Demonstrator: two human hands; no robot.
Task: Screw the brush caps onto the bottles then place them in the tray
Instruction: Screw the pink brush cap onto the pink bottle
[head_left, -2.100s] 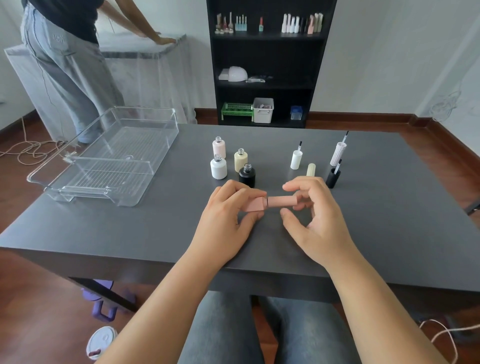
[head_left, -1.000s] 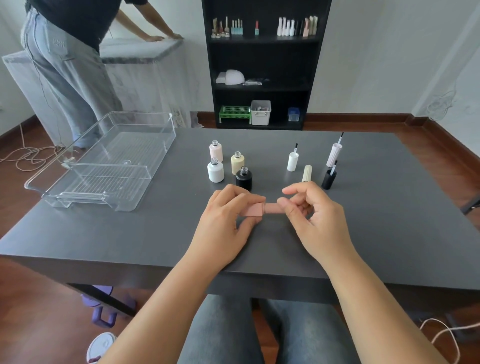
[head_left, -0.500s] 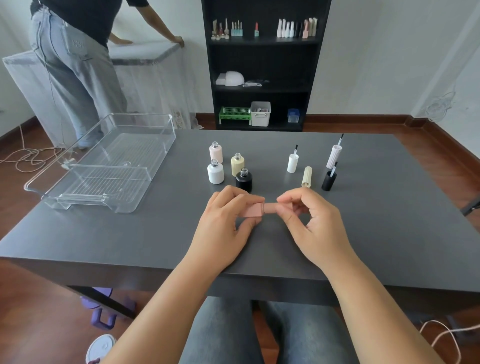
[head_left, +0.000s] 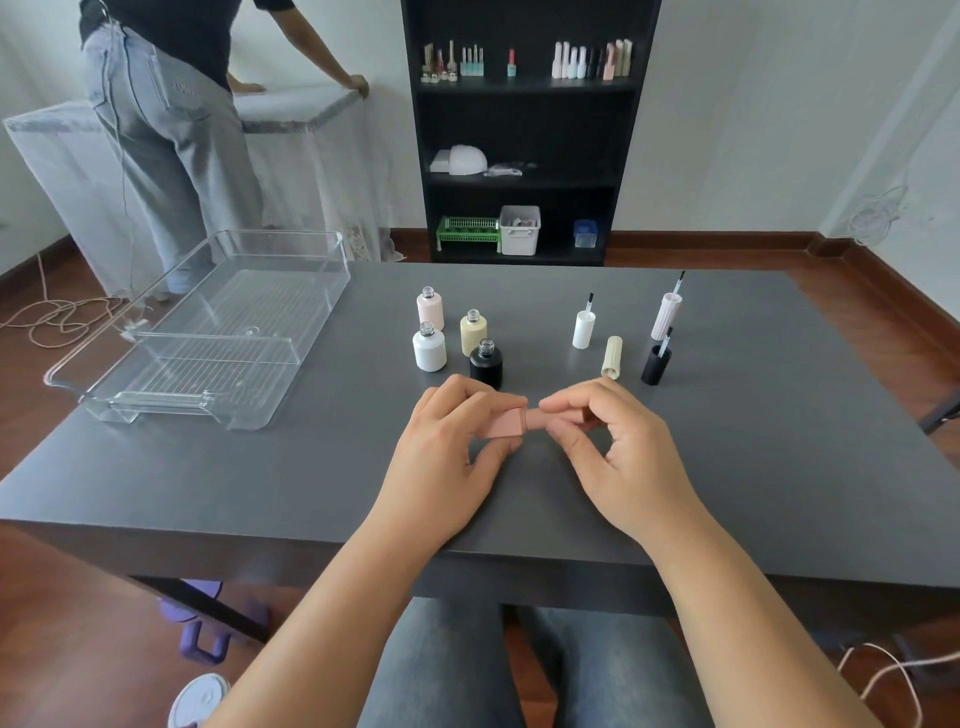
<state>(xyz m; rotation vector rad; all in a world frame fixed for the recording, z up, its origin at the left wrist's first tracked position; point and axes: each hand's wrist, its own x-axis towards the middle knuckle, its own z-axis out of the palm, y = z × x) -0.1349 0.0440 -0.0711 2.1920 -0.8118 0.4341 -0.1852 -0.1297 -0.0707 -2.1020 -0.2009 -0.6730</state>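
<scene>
My left hand (head_left: 449, 457) grips a dusty-pink bottle (head_left: 506, 423) held sideways over the grey table (head_left: 260, 483). My right hand (head_left: 618, 457) pinches the matching pink brush cap (head_left: 563, 415), whose end meets the bottle's neck. Behind them stand several open bottles: pale pink (head_left: 430, 309), white (head_left: 429, 349), cream (head_left: 473, 332) and black (head_left: 486, 362). To the right wait loose brush caps: white (head_left: 583, 328), cream (head_left: 612, 356) lying down, ribbed pink (head_left: 665, 315) and black (head_left: 656, 365). A clear plastic tray (head_left: 156, 400) sits at the table's left.
A black shelf (head_left: 524, 130) with more bottles stands against the far wall. A person in grey jeans (head_left: 171, 130) leans on a covered table at the back left. Cables lie on the wooden floor on both sides.
My right fingers have turned round the pink cap, which now sits closer against the bottle. The person at the back has shifted to the right.
</scene>
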